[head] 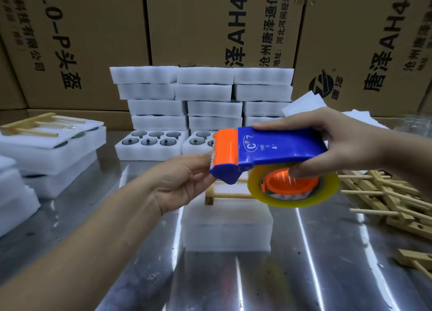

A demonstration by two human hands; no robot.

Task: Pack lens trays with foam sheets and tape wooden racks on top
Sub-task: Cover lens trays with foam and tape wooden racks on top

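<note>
Your right hand (339, 144) grips a blue and orange tape dispenser (275, 149) at centre right of the frame, fingers over its top and thumb on the hub of the clear tape roll (327, 191). Your left hand (177, 182), at centre, pinches the tape end (212, 157) at the toothed cutter. Below the dispenser, a foam-covered tray (226, 226) sits on the steel table (327, 264) with a wooden rack (224, 195) lying on top. Stacked foam trays (203, 93) fill upper centre. Loose racks (383, 194) are piled at right.
</note>
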